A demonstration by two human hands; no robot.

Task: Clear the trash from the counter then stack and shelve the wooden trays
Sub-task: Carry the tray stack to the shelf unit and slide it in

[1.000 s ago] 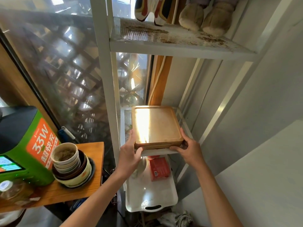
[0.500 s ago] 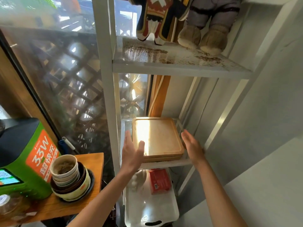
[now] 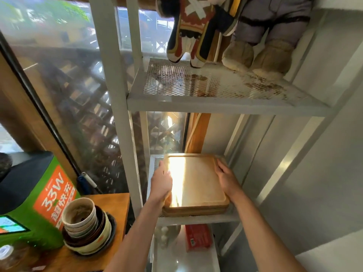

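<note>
A stack of wooden trays (image 3: 198, 185) lies flat on the middle mesh shelf (image 3: 198, 219) of a white metal rack. Sunlight glares across the top tray's left half. My left hand (image 3: 162, 183) lies against the stack's left edge, fingers curled over the rim. My right hand (image 3: 225, 178) presses on the stack's right edge, fingers spread along the rim. Both hands touch the trays, which rest on the shelf.
Plush toys (image 3: 231, 30) stand on the upper mesh shelf (image 3: 216, 89). A white tray (image 3: 186, 256) with a red pack (image 3: 198, 237) sits below. Stacked bowls (image 3: 86, 226) and a green charging station (image 3: 33, 199) stand on a wooden side table (image 3: 110, 205) at left. A grey wall is on the right.
The tray stack has been slid deeper onto the middle shelf. My hands let go briefly, then returned to the stack's left and right edges. The view tilted upward.
</note>
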